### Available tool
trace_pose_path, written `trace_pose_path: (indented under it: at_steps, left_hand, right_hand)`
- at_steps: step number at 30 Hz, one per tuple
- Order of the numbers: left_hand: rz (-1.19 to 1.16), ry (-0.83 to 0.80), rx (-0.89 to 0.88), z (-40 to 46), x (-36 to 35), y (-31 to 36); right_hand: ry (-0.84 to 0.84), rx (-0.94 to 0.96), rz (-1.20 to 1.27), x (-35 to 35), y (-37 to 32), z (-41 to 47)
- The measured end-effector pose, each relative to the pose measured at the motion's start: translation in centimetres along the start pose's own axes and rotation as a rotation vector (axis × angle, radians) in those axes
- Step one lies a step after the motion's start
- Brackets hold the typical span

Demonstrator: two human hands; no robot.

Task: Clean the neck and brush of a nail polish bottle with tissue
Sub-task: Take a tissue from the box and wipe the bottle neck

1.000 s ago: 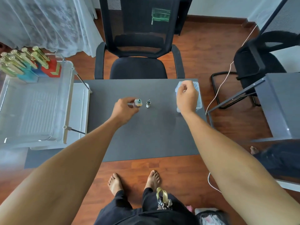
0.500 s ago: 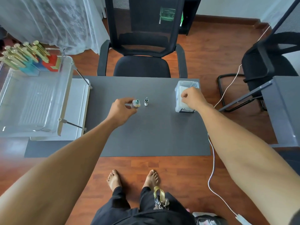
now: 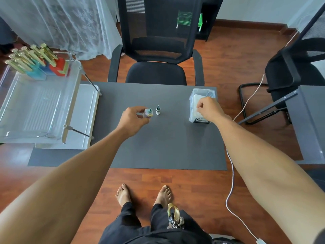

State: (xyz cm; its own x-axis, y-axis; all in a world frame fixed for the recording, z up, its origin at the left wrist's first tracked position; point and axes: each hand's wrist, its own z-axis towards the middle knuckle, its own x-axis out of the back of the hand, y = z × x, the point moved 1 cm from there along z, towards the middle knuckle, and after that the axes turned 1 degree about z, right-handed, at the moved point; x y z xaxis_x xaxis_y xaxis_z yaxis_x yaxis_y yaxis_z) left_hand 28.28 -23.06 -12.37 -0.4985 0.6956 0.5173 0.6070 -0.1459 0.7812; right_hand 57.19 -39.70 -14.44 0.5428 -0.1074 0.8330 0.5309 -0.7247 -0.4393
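Head | left hand (image 3: 131, 120) grips bottle (image 3: 148, 113) | tissue box (image 3: 202, 95) label unreadable

left hand (image 3: 131, 118) gripping bottle (image 3: 148, 113), right hand (image 3: 208, 110) pinching tissue (image 3: 197, 107)

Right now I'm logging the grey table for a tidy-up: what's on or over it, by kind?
Nail polish bottle, held in the left hand: 1
Brush cap, standing: 1
Clear tissue box, under the right hand: 1
Total: 3
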Motion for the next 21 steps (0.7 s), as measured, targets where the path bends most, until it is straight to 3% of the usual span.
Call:
trace_pose_path:
  at_steps: [21]
  left_hand:
    - [0.014, 0.003, 0.001, -1.08, -0.15, -0.03]
  right_hand:
    - [-0.019, 0.093, -0.072, -0.51, -0.30, 0.18]
